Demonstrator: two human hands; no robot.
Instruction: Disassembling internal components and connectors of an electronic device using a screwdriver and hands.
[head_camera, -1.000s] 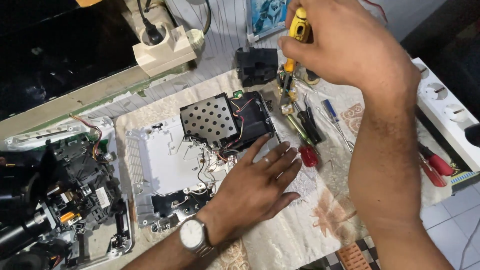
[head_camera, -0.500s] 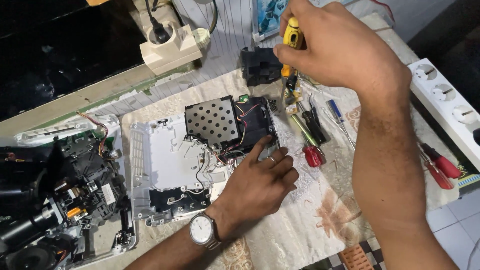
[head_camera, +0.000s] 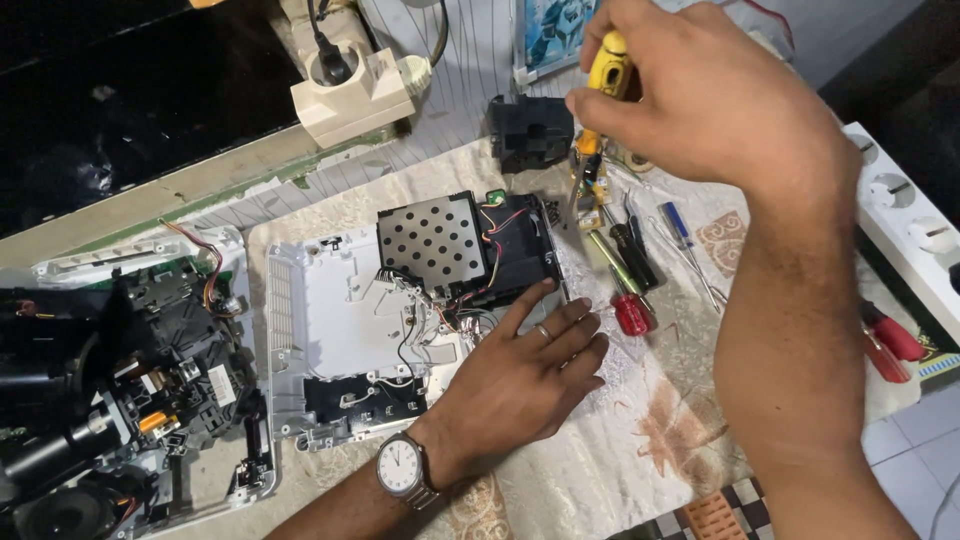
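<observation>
Both hands work: my left hand lies open and flat, steadying the board at centre. My right hand, upper right, grips a yellow screwdriver upright for turning.

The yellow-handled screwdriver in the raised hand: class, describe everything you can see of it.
The yellow-handled screwdriver has a glossy yellow handle, plastic by its look, with a dark band partly visible. The right hand grips it from above, fingers wrapped round the handle, hiding much of it. It points nearly straight down, the lower part descending towards the loose tools on the patterned cloth, right of the opened white device. Its tip is lost among them. Only the hand visibly touches it.
</observation>
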